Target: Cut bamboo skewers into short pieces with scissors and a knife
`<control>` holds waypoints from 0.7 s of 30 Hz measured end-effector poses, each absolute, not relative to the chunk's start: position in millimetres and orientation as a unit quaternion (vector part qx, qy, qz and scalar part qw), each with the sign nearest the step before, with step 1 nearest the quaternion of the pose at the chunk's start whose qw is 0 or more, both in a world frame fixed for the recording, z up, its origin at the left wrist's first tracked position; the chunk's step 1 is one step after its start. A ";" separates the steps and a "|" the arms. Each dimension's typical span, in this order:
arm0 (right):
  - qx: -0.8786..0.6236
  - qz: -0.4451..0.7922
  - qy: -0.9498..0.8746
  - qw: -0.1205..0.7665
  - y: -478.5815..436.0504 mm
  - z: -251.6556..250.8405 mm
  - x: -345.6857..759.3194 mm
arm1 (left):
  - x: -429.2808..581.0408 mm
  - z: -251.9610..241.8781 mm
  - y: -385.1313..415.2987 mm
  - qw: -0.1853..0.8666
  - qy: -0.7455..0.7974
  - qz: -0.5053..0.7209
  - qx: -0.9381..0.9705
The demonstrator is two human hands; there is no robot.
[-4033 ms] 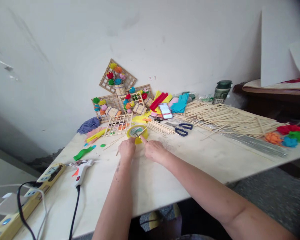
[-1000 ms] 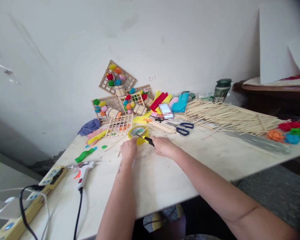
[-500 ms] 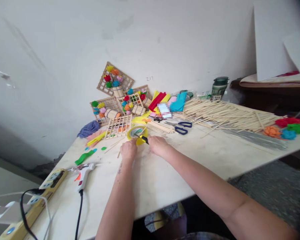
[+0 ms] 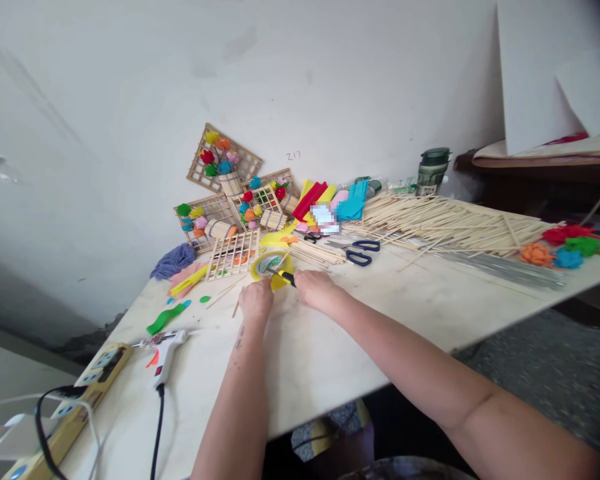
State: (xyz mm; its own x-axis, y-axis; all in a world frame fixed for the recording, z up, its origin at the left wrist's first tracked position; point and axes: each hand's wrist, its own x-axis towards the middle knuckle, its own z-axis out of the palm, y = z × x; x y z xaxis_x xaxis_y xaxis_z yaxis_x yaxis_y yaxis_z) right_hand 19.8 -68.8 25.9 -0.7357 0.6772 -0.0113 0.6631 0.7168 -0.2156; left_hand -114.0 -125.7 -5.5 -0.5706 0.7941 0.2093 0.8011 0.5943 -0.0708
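One yellow-and-black plastic utility knife (image 4: 286,276) is gripped in the closed right hand (image 4: 317,289); direct it away from the curled left hand (image 4: 256,298), whose hold cannot be determined.

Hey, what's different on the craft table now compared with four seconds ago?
The right hand has shifted right, back toward the tail of the utility knife, whose yellow-and-black handle, mostly covered before, now shows. The knife has not been put down. The left hand remains beside the tape roll. The tape roll, scissors and glue gun stayed put.
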 end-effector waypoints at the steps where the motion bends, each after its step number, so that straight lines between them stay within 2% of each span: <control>1: -0.359 0.105 -0.927 0.034 -68.5 26.6 16.3 | -112.9 -4.6 -125.8 0.109 -0.888 -0.014 -0.447; 13: -0.358 0.097 -0.928 0.029 -69.9 28.8 39.8 | -110.9 -7.0 -124.0 0.094 -0.905 -0.039 -0.414; 21: -0.343 0.111 -0.932 0.045 -63.4 25.0 8.0 | -113.4 -10.8 -124.0 0.124 -0.889 -0.030 -0.440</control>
State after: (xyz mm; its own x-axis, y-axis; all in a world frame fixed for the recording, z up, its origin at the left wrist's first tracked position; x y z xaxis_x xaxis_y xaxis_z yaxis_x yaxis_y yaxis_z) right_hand 8.0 -63.4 25.0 -0.7605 0.6493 0.0083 0.6293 0.7401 -0.2374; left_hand -113.4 -124.0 -10.8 -0.5820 0.7745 0.2478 0.7897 0.6110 -0.0553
